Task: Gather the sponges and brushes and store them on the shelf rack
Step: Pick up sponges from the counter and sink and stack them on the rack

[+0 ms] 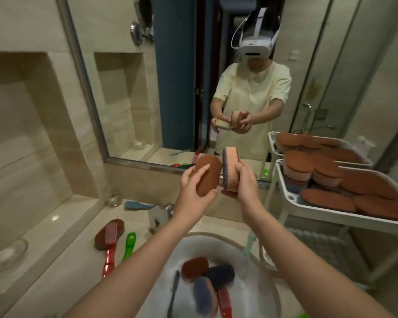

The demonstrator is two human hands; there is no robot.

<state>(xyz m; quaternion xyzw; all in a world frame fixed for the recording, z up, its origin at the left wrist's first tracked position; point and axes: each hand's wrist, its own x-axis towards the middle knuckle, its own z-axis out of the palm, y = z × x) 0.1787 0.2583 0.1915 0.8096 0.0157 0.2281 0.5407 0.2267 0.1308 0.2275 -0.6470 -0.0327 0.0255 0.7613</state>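
My left hand grips a brown oval sponge above the sink. My right hand grips a second sponge, pink with a purple face, held on edge right beside the first. The white shelf rack stands to the right, its top tray piled with several brown sponges. In the white sink lie a brown sponge, a dark sponge, a purple-faced sponge, a thin dark brush and a red handle. A red brush and a green brush lie on the counter at left.
A wall mirror faces me and reflects a person holding the sponges. A teal brush and the tap sit behind the sink. A glass dish and a small glass stand on the left counter.
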